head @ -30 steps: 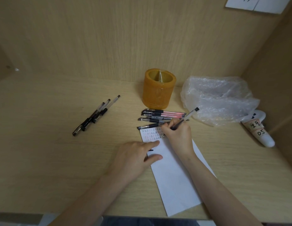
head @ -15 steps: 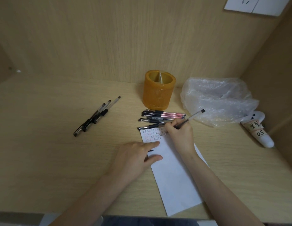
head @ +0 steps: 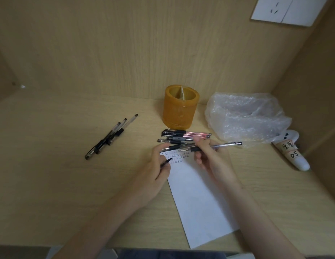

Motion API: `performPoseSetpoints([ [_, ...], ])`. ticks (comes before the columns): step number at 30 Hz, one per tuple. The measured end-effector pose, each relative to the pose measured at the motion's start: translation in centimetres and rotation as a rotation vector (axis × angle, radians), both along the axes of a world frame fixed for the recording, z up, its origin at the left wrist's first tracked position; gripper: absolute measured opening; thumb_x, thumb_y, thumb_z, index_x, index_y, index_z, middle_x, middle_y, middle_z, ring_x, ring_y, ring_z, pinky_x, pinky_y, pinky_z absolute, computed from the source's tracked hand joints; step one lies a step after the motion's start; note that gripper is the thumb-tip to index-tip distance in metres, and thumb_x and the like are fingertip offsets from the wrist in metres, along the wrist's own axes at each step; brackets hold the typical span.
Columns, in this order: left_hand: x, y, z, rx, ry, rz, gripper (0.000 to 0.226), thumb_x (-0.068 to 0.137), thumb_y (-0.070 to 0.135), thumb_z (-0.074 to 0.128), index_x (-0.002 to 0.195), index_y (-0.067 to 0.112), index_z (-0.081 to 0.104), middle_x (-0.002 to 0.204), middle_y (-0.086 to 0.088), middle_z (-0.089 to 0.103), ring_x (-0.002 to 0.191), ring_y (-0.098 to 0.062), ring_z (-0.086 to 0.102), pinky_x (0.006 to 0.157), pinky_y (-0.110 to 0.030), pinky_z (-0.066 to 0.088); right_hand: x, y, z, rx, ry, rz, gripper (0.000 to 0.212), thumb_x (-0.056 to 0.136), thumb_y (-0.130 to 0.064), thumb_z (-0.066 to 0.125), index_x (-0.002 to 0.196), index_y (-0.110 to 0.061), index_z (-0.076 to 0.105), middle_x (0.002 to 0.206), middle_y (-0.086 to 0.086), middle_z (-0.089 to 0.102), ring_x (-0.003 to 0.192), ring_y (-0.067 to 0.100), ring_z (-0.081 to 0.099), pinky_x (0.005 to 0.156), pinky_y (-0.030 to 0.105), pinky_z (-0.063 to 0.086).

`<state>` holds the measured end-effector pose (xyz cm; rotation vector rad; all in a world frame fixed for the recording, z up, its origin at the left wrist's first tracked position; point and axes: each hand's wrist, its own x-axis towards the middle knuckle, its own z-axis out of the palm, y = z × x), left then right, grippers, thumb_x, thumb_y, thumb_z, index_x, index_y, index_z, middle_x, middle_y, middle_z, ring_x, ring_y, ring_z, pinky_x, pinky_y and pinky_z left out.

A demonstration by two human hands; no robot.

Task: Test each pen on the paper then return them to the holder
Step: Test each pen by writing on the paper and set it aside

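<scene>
The right hand (head: 209, 156) has its fingers curled round a clear-barrelled pen (head: 224, 145), holding it nearly level just above the top of the paper (head: 198, 202), with its black end cap pointing right toward the crumpled clear plastic bag (head: 245, 116). The left hand (head: 155, 171) is also curled and pinches a short black pen cap (head: 166, 162) at the paper's upper left corner, beside the rows of small test marks (head: 177, 156) written there. Whether the pen's tip is bare cannot be told, since it blends with the pens behind it. The white sheet lies slantwise on the wooden table (head: 50, 174). Just beyond its top edge lies a cluster of capped pens (head: 185, 134), some with pink barrels, and behind them stands the amber cylindrical holder (head: 179, 111). Three more pens (head: 110, 137) lie together well to the left. A white tube with handwritten labels (head: 292, 154) rests at the far right.
</scene>
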<state>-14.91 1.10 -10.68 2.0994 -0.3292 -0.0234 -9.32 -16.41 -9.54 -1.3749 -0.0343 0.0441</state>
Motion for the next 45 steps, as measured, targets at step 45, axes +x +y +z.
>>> performPoseSetpoints([
  [45,0.0,-0.7,1.5,-0.216,0.079,0.139,0.013,0.086,0.012,0.061,0.082,0.007,0.072,0.064,-0.007,0.066,0.048,-0.009,0.056,0.049,-0.023,0.048,-3.1,1.2,0.7,-0.214,0.041,0.217,0.016,0.086,-0.014,0.066,0.073,-0.006,0.064,0.049,-0.008,0.056,0.047,0.005,0.041,0.048,0.014,0.033],
])
